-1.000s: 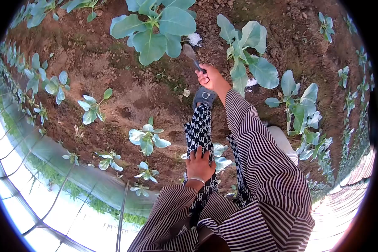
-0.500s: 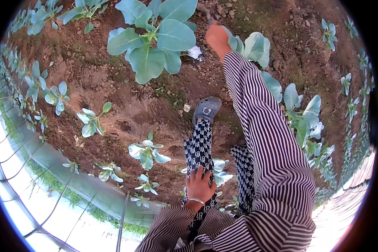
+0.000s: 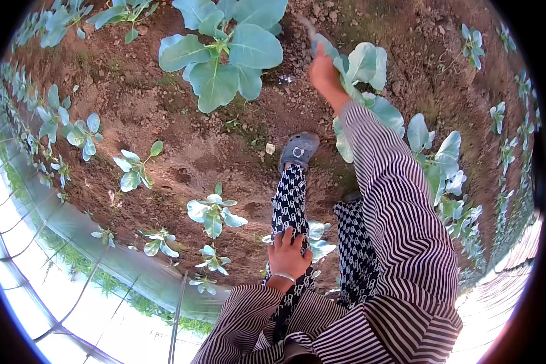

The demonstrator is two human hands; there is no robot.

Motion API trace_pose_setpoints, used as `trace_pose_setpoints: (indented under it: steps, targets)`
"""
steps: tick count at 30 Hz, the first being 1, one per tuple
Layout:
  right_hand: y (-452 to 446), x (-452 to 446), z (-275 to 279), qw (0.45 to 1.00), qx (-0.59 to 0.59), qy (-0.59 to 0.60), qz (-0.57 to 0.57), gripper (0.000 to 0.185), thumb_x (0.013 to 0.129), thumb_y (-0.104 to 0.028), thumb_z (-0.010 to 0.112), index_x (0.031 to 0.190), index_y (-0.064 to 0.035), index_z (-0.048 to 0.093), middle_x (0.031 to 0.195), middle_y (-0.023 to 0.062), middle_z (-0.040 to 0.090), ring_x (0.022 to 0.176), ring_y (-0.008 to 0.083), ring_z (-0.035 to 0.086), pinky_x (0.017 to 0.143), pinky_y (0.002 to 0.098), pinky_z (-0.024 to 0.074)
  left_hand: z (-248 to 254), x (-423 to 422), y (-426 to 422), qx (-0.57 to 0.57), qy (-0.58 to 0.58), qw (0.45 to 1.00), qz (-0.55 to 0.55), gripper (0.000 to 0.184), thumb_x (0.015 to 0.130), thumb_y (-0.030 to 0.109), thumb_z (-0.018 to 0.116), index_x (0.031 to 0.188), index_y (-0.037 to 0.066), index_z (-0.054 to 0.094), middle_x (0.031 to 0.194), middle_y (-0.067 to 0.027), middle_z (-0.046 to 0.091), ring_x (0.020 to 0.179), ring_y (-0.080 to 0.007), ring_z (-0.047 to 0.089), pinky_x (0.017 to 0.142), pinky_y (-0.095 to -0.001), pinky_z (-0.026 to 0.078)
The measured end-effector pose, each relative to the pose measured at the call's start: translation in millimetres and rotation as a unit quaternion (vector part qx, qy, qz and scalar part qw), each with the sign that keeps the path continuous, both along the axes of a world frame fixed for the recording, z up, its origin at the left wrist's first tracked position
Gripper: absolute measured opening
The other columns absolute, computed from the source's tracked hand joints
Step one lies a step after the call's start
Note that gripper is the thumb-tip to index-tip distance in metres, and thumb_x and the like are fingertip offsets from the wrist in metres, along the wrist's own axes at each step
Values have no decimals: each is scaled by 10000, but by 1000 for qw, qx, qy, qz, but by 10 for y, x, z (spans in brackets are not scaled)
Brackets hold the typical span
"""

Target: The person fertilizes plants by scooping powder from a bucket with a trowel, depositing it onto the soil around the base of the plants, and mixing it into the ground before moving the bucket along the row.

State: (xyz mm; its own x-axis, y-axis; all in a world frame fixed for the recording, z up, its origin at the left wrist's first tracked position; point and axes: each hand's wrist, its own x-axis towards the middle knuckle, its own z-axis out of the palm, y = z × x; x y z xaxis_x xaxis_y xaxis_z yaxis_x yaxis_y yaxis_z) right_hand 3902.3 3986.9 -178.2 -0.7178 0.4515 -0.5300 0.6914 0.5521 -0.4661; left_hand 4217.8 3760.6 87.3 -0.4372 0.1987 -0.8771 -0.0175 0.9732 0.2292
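Note:
My right hand (image 3: 329,74) is closed, reaching out over the soil between two leafy plants. From it projects a narrow hand tool with a curved end (image 3: 308,25), blurred by motion; its handle is mostly hidden. A large broad-leaved plant (image 3: 258,47) grows to the left of this hand. The leaves of a second plant (image 3: 363,64) stand just right of the hand and partly touch it. A little whitish patch (image 3: 285,79) lies on the ground near the large plant. My left hand (image 3: 289,258) rests on my patterned trouser leg (image 3: 289,200), fingers spread, holding nothing.
Smaller seedlings (image 3: 215,215) grow in rows on the brown soil (image 3: 182,145). More leafy plants (image 3: 446,164) stand by my right sleeve. My clog (image 3: 299,150) is planted between rows. Plastic sheeting (image 3: 121,258) and thin ribs curve along the lower left.
My right hand has shifted down and slightly right with the tool. The white pile beside the large plant has shrunk to a small patch. My left hand stays on the leg.

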Motion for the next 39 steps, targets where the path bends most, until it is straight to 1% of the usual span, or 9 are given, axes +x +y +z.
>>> trace_pose_setpoints:
  steps: [10, 20, 23, 24, 27, 30, 33, 35, 39]
  targets:
    - [-455, 902, -235, 978, 42, -8, 204, 686, 836, -102, 541, 1399, 103, 207, 736, 232, 611, 686, 393, 615, 607, 468, 500, -24, 150, -29, -4, 11, 1000, -29, 464, 762, 386, 598, 1170, 167, 615, 1388, -106, 419, 1259, -374, 383, 946, -554, 368]
    - [-616, 877, 218, 996, -33, -74, 34, 534, 873, -64, 455, 1348, 103, 276, 995, 275, 581, 835, 412, 602, 734, 467, 498, -28, 118, -36, -8, 6, 999, -37, 473, 766, 405, 594, 1174, 166, 620, 1401, -99, 419, 1266, -368, 388, 980, -540, 351]
    - [-598, 1002, 125, 939, 207, 234, 144, 425, 899, -84, 426, 1294, 60, 370, 1142, 277, 524, 1016, 402, 543, 867, 459, 451, -22, 79, -21, -14, 0, 999, -45, 478, 769, 408, 592, 1182, 169, 616, 1400, -98, 423, 1264, -361, 395, 983, -539, 349]
    - [-609, 771, -49, 980, -6, 193, -54, 364, 917, -79, 395, 1262, 31, 414, 1184, 283, 492, 1136, 376, 467, 928, 456, 398, -24, 74, -17, -21, -6, 998, -52, 488, 769, 414, 592, 1192, 171, 610, 1399, -101, 425, 1264, -354, 401, 982, -543, 351]
    - [-445, 275, -27, 993, 56, 103, -27, 367, 965, -187, 344, 1214, 74, 413, 797, 214, 633, 720, 414, 621, 641, 534, 486, -27, 89, -39, -14, -6, 999, -50, 501, 770, 424, 591, 1202, 173, 605, 1411, -93, 416, 1268, -351, 401, 986, -551, 350]
    - [-750, 149, -87, 975, -100, -51, -190, 463, 995, -305, 226, 1072, 38, 526, 996, 285, 615, 921, 440, 607, 814, 515, 485, -33, 86, 15, -35, -11, 997, -70, 462, 758, 368, 627, 1171, 161, 615, 1409, -86, 421, 1284, -354, 391, 1036, -540, 328]
    - [-754, 601, 412, 993, -113, 2, 26, 535, 938, -224, 410, 1326, 133, 323, 1007, 292, 615, 941, 441, 605, 851, 484, 485, -30, 96, 8, -16, 33, 994, -99, 431, 759, 368, 614, 1129, 149, 637, 1365, -94, 459, 1252, -331, 422, 960, -540, 395]
    - [-774, 968, 458, 948, 96, 300, -48, 581, 905, -211, 526, 1362, 95, 339, 992, 258, 633, 855, 333, 653, 766, 405, 521, -17, 81, 47, -8, 25, 997, -75, 440, 756, 366, 621, 1136, 146, 636, 1363, -96, 461, 1242, -327, 428, 975, -528, 378]
    - [193, 1309, 1572, 890, -198, 278, -303, 555, 887, -196, 586, 1355, 40, 405, 1185, 224, 568, 954, 249, 614, 849, 332, 484, 13, 57, 121, -12, 29, 993, -118, 442, 751, 359, 641, 1137, 143, 640, 1362, -96, 465, 1226, -324, 439, 997, -490, 367]
